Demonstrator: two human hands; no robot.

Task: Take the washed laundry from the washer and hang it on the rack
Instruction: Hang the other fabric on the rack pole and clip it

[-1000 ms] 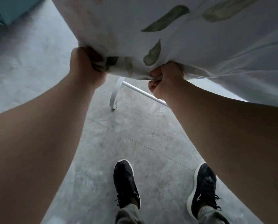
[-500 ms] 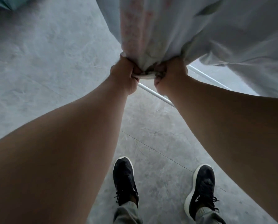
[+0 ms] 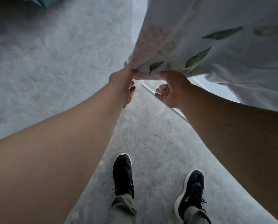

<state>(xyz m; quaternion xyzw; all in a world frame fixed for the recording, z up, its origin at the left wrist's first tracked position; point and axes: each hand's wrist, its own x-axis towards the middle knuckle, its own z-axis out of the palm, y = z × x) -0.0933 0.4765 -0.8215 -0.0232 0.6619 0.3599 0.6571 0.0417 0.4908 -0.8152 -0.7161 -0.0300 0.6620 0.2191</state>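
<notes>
A large white sheet (image 3: 215, 39) printed with green leaves and a faint pink patch hangs down from the upper right, draped over the rack. Both my hands reach up to its bunched lower edge. My left hand (image 3: 121, 84) pinches the edge at the sheet's left corner. My right hand (image 3: 170, 89) holds the edge a little to the right, fingertips tucked into the cloth, palm facing me. A white rack bar (image 3: 148, 91) runs low over the floor behind my right hand; most of the rack is hidden by the sheet.
Grey stone-look floor tiles (image 3: 54, 62) spread to the left and below. My two black shoes (image 3: 123, 173) stand on the floor at the bottom. A teal object (image 3: 35, 1) shows at the top left corner.
My hands, pressed together around the gathered edge half a second ago, have moved apart and loosened. The sheet has spread a little between them and its leaf print shows again.
</notes>
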